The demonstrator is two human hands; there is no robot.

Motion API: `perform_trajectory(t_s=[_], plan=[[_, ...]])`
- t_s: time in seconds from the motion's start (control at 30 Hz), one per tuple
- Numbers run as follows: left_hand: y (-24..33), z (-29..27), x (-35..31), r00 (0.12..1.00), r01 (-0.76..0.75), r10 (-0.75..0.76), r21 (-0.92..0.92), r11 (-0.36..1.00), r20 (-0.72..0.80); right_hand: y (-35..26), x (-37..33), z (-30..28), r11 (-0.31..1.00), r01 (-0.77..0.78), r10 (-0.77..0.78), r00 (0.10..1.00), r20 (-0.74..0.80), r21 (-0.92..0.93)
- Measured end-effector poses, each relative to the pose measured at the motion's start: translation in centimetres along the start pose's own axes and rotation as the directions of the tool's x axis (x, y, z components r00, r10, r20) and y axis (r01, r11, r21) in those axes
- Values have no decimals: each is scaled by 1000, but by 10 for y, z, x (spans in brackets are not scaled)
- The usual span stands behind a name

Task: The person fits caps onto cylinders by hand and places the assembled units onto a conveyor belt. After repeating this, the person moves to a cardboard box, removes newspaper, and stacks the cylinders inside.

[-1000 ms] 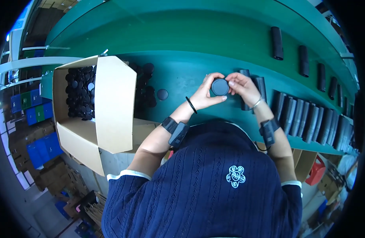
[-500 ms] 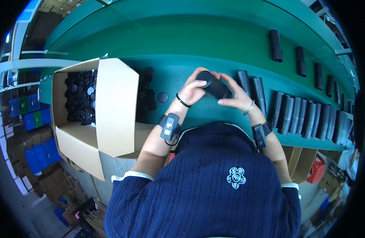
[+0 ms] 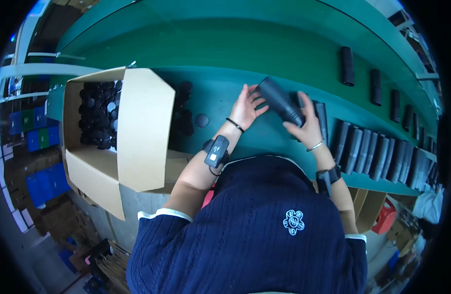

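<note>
- Right hand [image 3: 309, 128] has one black cylinder [image 3: 280, 99] grasped by its lower right end: thumb on the near side, fingers round the far side. On my feed it looks like this hand carries the load.
- Left hand [image 3: 246, 112] is released, fingers spread just beside the cylinder's upper left end. Can't tell from here whether a fingertip touches.
- Cylinder is slanted between the hands, above the green bench [image 3: 225, 90]. I read the end grip as leaving the other end free to get at.
- Two more cylinders [image 3: 322, 120] just behind the right hand, one mostly hidden by it. Further right, a row of cylinders [image 3: 366, 152] packed side by side, probably to save space.
- Loose discs [image 3: 186, 125] bunched against the open carton [image 3: 147, 127], more inside it; a single disc [image 3: 202, 120] lies apart, nearer the left hand. Discs left, cylinders right: I take that as sorting by side.
- Room: I have free bench between single disc and left hand, and ahead of both hands. Right side is tight. Carton flap limits me left, torso sits close along the near edge.
- Spaced cylinders [image 3: 347, 66] on the far green strip [image 3: 235, 39], well clear of both hands.
</note>
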State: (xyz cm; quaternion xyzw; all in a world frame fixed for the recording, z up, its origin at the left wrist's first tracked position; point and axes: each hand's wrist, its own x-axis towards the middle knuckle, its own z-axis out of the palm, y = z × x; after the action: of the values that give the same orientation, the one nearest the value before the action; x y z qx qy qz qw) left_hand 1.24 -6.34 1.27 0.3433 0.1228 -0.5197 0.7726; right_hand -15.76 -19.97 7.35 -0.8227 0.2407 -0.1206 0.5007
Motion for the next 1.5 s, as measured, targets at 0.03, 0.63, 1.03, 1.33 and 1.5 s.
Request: perform_trajectory(t_s=[0.03, 0.63, 1.03, 1.33, 1.5], plan=[[-10, 5, 10, 1000, 6, -6, -3, 1000, 9, 2, 2, -10, 938, -134, 154, 988, -36, 320], [8, 21, -17, 894, -437, 143, 750, 497, 426, 108, 183, -31, 961, -234, 189, 944, -269, -146], [26, 0, -46, 813, -564, 211, 824, 58, 542, 0, 47, 29, 558, -467, 181, 875, 449, 686], [-6, -13, -41, 876, -479, 184, 766, 428, 445, 7, 16, 60, 672, -255, 64, 955, 288, 695], [30, -9, -40, 931, -335, 166, 582, 741, 325, 6, 34, 63, 646, -357, 62, 906, 419, 675]])
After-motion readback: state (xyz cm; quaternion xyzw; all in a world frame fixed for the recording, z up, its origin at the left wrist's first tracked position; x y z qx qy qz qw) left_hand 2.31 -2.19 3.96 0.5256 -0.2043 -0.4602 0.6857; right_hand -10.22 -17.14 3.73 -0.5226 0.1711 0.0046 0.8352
